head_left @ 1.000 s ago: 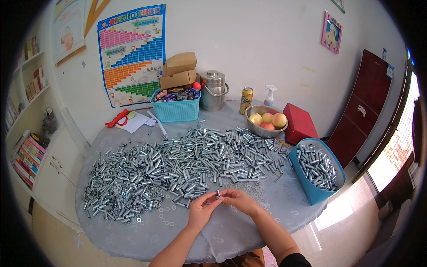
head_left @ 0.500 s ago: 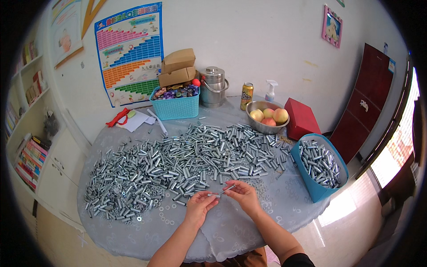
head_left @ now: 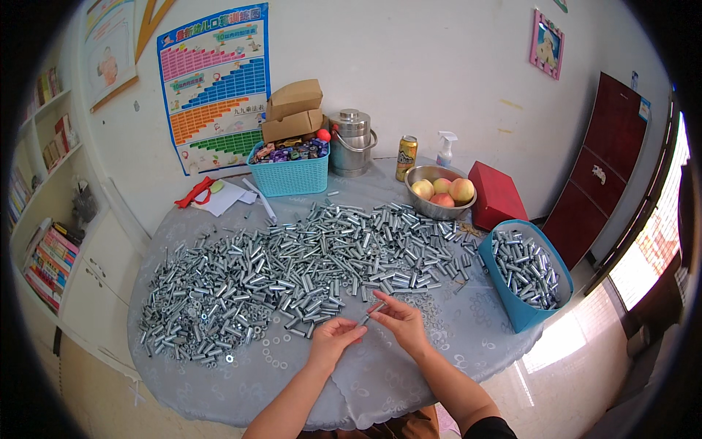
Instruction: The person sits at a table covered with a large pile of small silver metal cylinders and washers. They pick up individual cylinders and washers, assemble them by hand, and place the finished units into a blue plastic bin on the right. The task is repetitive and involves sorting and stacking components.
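My right hand (head_left: pixel 402 323) pinches a slim silvery bolt (head_left: pixel 375 310) between thumb and fingertips, slanting up to the right. Close to the bolt's lower end is my left hand (head_left: pixel 334 342), its thumb and fingertips drawn together; whatever lies between them is too small to make out. Both hands are above the near part of the table, just in front of a wide heap of metal sleeves and bolts (head_left: pixel 292 256). Loose flat washers (head_left: pixel 275 354) lie left of my left hand, and more pale rings (head_left: pixel 430 311) lie beyond my right hand.
A blue bin (head_left: pixel 521 314) of metal sleeves stands at the right edge. Behind the heap are a turquoise basket (head_left: pixel 289 179), a steel pot (head_left: pixel 351 146), a yellow can (head_left: pixel 406 157), a fruit bowl (head_left: pixel 439 212) and a red box (head_left: pixel 497 196). Grey cloth (head_left: pixel 380 391) covers the table.
The bolt has tilted more steeply, and its lower end has come away from my left fingertips. My left thumb has shifted slightly right. The heap looks the same.
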The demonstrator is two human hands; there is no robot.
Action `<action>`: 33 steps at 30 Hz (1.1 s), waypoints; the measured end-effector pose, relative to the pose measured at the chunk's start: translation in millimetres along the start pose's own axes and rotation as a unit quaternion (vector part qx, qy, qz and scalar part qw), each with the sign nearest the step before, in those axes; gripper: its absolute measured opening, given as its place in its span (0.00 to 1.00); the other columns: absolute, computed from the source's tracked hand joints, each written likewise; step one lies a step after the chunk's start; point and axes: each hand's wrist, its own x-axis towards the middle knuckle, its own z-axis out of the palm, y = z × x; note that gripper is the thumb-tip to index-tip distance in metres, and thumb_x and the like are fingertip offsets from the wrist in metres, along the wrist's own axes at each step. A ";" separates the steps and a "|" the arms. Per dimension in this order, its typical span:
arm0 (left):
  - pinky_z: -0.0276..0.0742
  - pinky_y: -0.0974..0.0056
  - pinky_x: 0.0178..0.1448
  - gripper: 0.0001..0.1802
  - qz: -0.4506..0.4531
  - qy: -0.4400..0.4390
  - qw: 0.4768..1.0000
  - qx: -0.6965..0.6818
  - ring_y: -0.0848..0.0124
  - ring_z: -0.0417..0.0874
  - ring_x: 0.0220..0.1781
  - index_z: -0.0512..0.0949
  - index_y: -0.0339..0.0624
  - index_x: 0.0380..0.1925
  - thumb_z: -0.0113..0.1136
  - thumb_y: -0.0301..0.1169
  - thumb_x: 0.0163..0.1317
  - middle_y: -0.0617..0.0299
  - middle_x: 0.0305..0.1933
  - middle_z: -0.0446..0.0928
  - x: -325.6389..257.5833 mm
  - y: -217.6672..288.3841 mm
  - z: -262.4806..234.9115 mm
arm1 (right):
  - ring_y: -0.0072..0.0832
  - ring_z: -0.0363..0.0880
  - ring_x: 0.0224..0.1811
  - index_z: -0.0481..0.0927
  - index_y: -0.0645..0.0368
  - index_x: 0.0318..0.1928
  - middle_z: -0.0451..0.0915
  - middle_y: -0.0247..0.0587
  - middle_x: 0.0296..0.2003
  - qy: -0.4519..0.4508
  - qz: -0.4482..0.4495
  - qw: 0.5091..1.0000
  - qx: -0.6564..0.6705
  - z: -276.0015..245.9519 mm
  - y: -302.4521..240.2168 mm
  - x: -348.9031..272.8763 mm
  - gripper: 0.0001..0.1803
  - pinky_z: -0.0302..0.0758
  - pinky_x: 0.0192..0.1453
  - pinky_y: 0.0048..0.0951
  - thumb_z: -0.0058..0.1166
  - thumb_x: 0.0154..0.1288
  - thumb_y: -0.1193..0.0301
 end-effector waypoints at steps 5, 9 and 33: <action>0.73 0.75 0.35 0.11 0.111 0.007 0.979 0.170 0.79 0.78 0.30 0.79 0.33 0.32 0.67 0.26 0.49 0.62 0.31 0.80 -0.6 -5.5 2.4 | 0.22 0.74 0.43 0.75 0.60 0.51 0.78 0.34 0.41 -0.099 -0.112 0.963 -0.224 -0.4 -5.9 -1.9 0.17 0.71 0.47 0.23 0.54 0.61 0.72; 0.73 0.75 0.36 0.11 0.154 0.015 0.960 0.232 0.79 0.78 0.32 0.79 0.32 0.33 0.66 0.26 0.50 0.62 0.30 0.80 -7.4 -0.2 9.3 | 0.24 0.75 0.44 0.77 0.60 0.49 0.77 0.37 0.44 -0.137 -0.181 0.941 -0.250 -5.4 1.4 1.5 0.15 0.70 0.48 0.24 0.54 0.61 0.70; 0.79 0.69 0.41 0.16 0.097 0.020 0.995 -0.022 0.71 0.80 0.36 0.68 0.34 0.45 0.56 0.20 0.56 0.49 0.39 0.78 -2.9 17.1 2.5 | 0.31 0.78 0.29 0.80 0.58 0.29 0.80 0.41 0.26 -0.064 0.088 0.893 -0.438 -48.1 -23.2 1.5 0.09 0.73 0.34 0.30 0.62 0.47 0.68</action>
